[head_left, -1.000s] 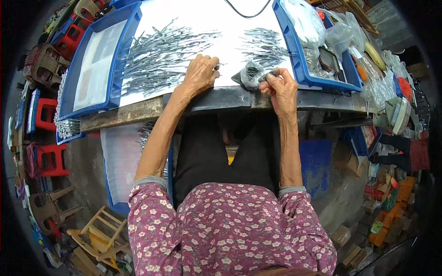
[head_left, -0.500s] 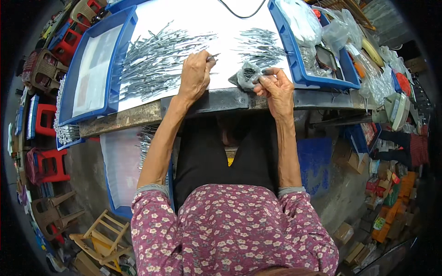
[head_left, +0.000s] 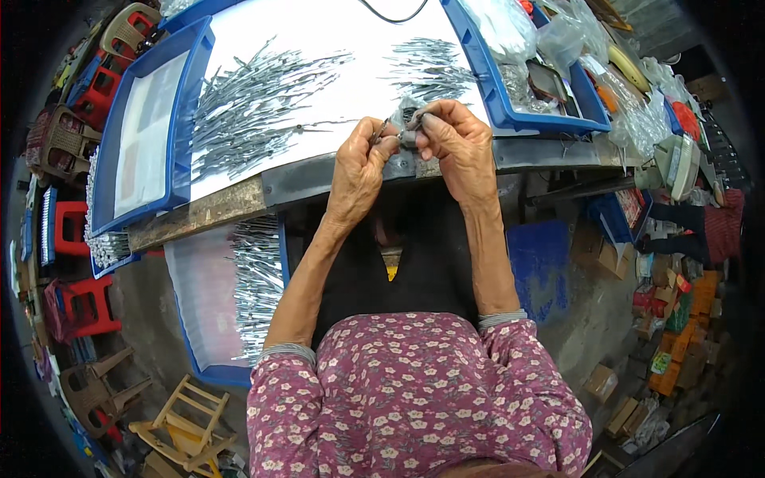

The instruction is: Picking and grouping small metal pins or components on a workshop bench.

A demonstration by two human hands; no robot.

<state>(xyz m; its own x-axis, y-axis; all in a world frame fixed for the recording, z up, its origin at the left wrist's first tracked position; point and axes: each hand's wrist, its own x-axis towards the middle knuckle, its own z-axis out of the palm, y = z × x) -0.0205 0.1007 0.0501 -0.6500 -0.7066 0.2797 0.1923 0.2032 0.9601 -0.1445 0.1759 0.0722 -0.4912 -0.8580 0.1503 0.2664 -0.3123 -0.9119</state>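
Both hands are close together above the near edge of the white-topped table. My left hand (head_left: 360,169) pinches a slim dark metal piece (head_left: 379,131) between thumb and fingertips. My right hand (head_left: 464,151) is closed in a pinch right beside it, with dark fingertips; what it holds is too small to make out. Partly hidden behind the fingers is a small clear plastic bag (head_left: 409,104) with dark contents. A large pile of slim grey metal pieces (head_left: 251,107) lies to the left, and a smaller pile of similar pieces (head_left: 434,65) lies beyond my right hand.
A blue tray (head_left: 182,119) lined with white stands at the table's left, and another blue tray (head_left: 550,123) with plastic bags is at the right. Below the table, a blue-rimmed tray (head_left: 227,373) holds more metal pieces. Red stools (head_left: 89,307) stand at far left.
My left hand has moved right and down with the metal piece, meeting my right hand in front of the small bag. The whole view has shifted slightly.
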